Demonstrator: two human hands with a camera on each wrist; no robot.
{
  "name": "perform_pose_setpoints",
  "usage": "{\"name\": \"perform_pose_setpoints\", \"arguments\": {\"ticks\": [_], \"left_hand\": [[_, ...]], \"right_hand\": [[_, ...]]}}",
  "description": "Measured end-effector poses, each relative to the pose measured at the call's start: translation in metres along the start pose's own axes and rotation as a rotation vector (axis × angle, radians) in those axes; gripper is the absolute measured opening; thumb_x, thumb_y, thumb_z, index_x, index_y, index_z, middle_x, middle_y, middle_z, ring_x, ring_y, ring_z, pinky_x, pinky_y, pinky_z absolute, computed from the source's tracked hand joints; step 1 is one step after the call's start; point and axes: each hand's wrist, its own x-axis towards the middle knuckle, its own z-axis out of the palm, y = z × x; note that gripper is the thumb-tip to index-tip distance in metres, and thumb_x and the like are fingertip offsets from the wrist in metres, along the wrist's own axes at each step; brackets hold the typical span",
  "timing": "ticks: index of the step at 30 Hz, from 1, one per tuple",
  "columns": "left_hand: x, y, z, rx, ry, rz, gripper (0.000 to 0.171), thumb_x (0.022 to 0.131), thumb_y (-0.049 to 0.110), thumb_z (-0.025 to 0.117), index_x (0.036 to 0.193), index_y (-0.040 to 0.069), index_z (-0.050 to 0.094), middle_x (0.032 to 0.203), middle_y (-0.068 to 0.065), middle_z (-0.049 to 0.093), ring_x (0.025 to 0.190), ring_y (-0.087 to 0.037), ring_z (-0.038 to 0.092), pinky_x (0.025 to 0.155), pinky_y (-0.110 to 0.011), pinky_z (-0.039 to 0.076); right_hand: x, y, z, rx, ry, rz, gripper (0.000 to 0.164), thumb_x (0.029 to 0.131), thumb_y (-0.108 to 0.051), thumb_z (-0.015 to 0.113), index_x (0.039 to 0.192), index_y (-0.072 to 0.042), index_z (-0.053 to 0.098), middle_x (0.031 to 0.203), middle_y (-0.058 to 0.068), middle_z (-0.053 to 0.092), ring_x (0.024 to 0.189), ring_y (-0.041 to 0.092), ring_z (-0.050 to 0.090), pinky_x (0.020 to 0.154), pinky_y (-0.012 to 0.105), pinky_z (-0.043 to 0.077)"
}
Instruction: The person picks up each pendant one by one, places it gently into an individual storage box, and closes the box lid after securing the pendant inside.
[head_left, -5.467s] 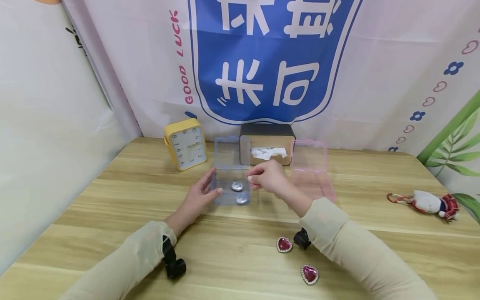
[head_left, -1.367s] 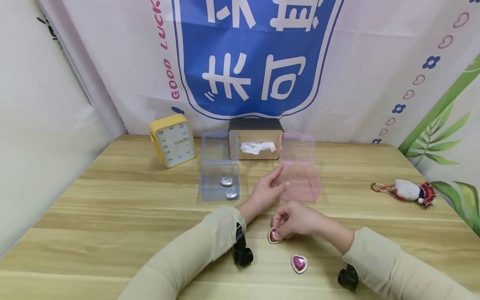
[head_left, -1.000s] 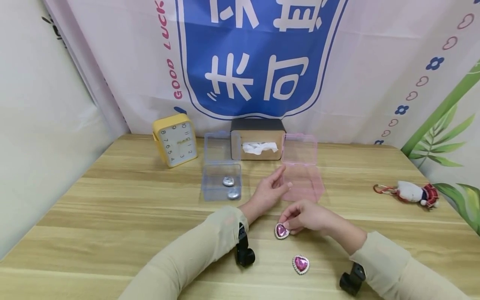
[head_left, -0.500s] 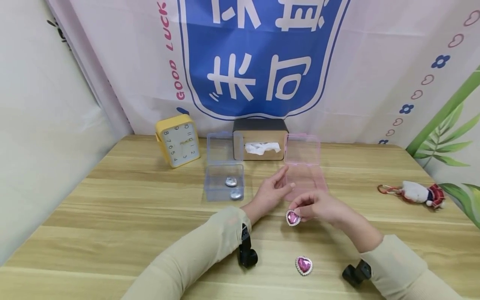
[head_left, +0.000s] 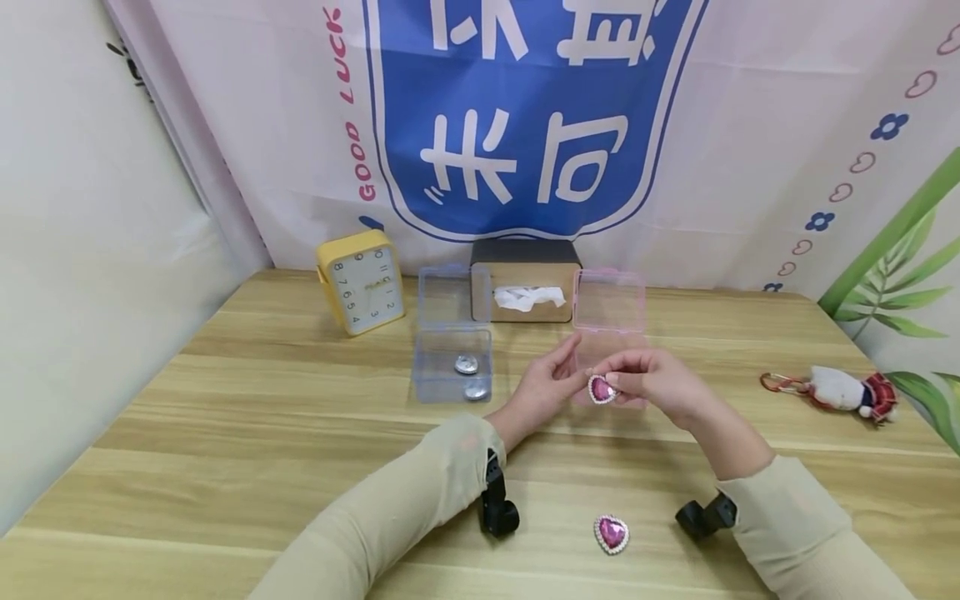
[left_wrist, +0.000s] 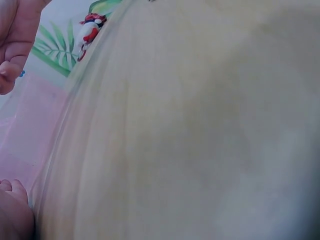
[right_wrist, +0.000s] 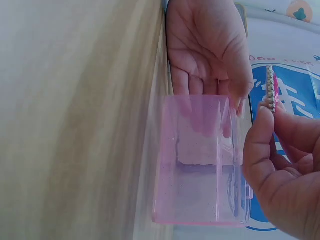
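My right hand [head_left: 663,392] pinches a pink heart-shaped gem [head_left: 602,389] with a beaded rim between thumb and fingertips. It is raised over the near side of the pink see-through box [right_wrist: 192,200], whose lid stands up. In the right wrist view, the gem is edge-on beside the box's upper rim. My left hand [head_left: 542,390] lies along the box's left side, fingers straight and showing through its wall in the right wrist view. A second pink heart gem [head_left: 612,534] lies on the table nearer me.
Left of the pink box stands an open blue see-through box [head_left: 431,387] with two clear round gems [head_left: 467,364]. Behind are a tissue box [head_left: 527,275] and a yellow clock [head_left: 363,283]. A doll keychain [head_left: 836,389] lies at the right.
Both hands were at the blue box first, then moved to the right. My right hand picked a heart gem off the table and lifted it to the pink box. My left hand stayed there.
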Motion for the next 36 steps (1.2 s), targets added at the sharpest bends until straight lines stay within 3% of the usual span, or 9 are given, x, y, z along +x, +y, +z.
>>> {"name": "perform_pose_setpoints", "arguments": {"ticks": [6, 9, 17, 20, 28, 33, 36], "left_hand": [[0.000, 0.000, 0.000, 0.005, -0.004, 0.005, 0.062, 0.087, 0.013, 0.064, 0.142, 0.014, 0.036, 0.149, -0.001, 0.030, 0.134, -0.014, 0.033, 0.106, -0.018, 0.033], [0.001, 0.000, 0.000, 0.013, 0.001, -0.004, 0.062, 0.086, 0.014, 0.064, 0.142, 0.017, 0.037, 0.149, 0.002, 0.031, 0.134, -0.012, 0.033, 0.106, -0.018, 0.032], [-0.001, 0.001, 0.001, 0.039, 0.012, -0.023, 0.063, 0.086, 0.017, 0.066, 0.142, 0.019, 0.037, 0.148, 0.003, 0.032, 0.133, -0.011, 0.034, 0.107, -0.019, 0.032], [-0.001, 0.000, 0.001, 0.037, 0.011, -0.021, 0.063, 0.086, 0.018, 0.066, 0.142, 0.019, 0.037, 0.148, 0.003, 0.032, 0.133, -0.011, 0.034, 0.107, -0.020, 0.032], [-0.001, 0.001, 0.000, 0.034, 0.006, -0.024, 0.063, 0.086, 0.018, 0.065, 0.142, 0.019, 0.037, 0.149, 0.002, 0.031, 0.133, -0.012, 0.034, 0.107, -0.019, 0.032], [-0.002, 0.003, 0.000, 0.015, 0.007, -0.026, 0.063, 0.086, 0.016, 0.065, 0.142, 0.018, 0.037, 0.149, 0.001, 0.031, 0.133, -0.012, 0.034, 0.106, -0.018, 0.032], [-0.003, 0.004, 0.000, 0.007, 0.008, -0.017, 0.062, 0.086, 0.016, 0.065, 0.142, 0.017, 0.037, 0.149, -0.001, 0.031, 0.134, -0.013, 0.034, 0.106, -0.018, 0.032]], "right_hand": [[0.005, -0.002, -0.004, -0.031, 0.092, -0.055, 0.027, 0.092, 0.001, 0.049, 0.110, 0.021, 0.051, 0.081, -0.006, 0.063, 0.072, 0.004, 0.058, 0.066, 0.020, 0.055], [0.009, -0.004, -0.007, -0.054, 0.156, -0.039, 0.027, 0.093, 0.001, 0.048, 0.112, 0.020, 0.051, 0.082, -0.004, 0.062, 0.071, 0.003, 0.058, 0.067, 0.020, 0.055], [0.020, -0.002, -0.012, -0.240, 0.267, -0.007, 0.027, 0.095, -0.003, 0.047, 0.113, 0.015, 0.055, 0.098, 0.021, 0.062, 0.073, 0.003, 0.057, 0.072, 0.023, 0.057], [0.024, -0.001, -0.012, -0.320, 0.292, -0.027, 0.025, 0.094, -0.002, 0.048, 0.111, 0.014, 0.057, 0.098, 0.024, 0.064, 0.072, 0.004, 0.057, 0.070, 0.025, 0.057], [0.031, 0.000, -0.013, -0.528, 0.274, -0.086, 0.017, 0.091, 0.003, 0.051, 0.098, 0.009, 0.065, 0.082, 0.018, 0.066, 0.067, 0.016, 0.059, 0.056, 0.021, 0.052], [0.037, 0.002, -0.011, -0.680, 0.223, -0.174, 0.013, 0.085, 0.007, 0.055, 0.089, 0.004, 0.068, 0.078, 0.014, 0.066, 0.067, 0.017, 0.058, 0.057, 0.024, 0.051], [0.039, 0.003, -0.010, -0.706, 0.196, -0.208, 0.012, 0.084, 0.008, 0.056, 0.087, 0.004, 0.067, 0.075, 0.012, 0.065, 0.064, 0.016, 0.057, 0.057, 0.025, 0.051]]}}
